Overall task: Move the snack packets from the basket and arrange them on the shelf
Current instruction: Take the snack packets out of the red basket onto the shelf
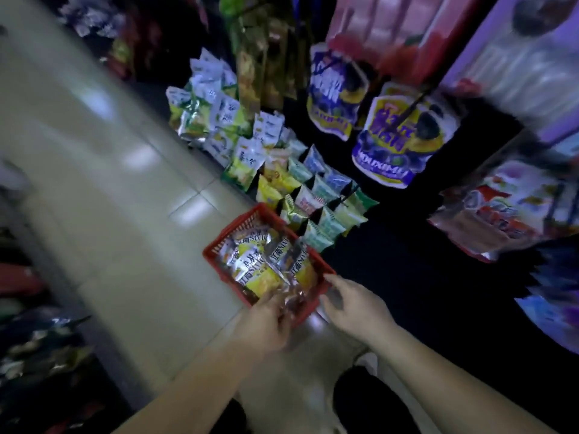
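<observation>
The red basket (219, 250) sits on the tiled floor (125, 195) just beside the low shelf (363, 242), full of yellow and silver packets (266, 261). The left hand (266, 321) reaches in at the near end, fingers curled on one packet (293, 300). The right hand (354, 308) holds nothing, its loose fingers at the basket's near rim.

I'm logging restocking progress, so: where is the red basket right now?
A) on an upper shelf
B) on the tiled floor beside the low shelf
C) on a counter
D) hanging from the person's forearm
B: the red basket stands on the pale floor tiles next to the low shelf's small packets, with snack packets inside.
</observation>
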Available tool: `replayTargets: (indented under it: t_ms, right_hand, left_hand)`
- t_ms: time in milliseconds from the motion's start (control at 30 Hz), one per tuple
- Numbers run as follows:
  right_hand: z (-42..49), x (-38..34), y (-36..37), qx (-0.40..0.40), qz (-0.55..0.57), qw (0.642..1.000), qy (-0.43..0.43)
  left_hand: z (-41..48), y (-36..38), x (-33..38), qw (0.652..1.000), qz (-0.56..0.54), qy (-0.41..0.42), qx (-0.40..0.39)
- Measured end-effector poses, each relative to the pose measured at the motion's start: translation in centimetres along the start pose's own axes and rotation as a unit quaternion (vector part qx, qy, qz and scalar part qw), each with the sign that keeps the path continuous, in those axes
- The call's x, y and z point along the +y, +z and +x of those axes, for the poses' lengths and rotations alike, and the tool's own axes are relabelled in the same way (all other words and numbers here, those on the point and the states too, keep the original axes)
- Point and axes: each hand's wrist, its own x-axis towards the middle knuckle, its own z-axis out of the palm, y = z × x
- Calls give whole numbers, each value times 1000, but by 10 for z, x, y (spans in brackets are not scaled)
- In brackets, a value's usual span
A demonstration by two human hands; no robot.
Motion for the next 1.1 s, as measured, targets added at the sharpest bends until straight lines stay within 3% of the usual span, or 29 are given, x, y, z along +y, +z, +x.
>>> replayTargets:
  t_ms: [200,433,767,967,1100]
  right_hand:
    - [116,89,124,12,39,999,-3]
    - [184,147,210,47,-33,997,-60]
    - [95,134,185,88,-13,988,-125]
    - [137,112,203,32,108,987,-112]
    - [203,96,200,-24,254,966,-43]
  left_hand:
    - [108,129,-80,999,-17,-17,22]
    - [191,217,-133,996,-8,-7,87]
    - [122,204,-115,985,-47,-7,163]
    - [132,207,-143,988,-41,-31,144]
    - [185,189,-171,988,-57,-60,130]
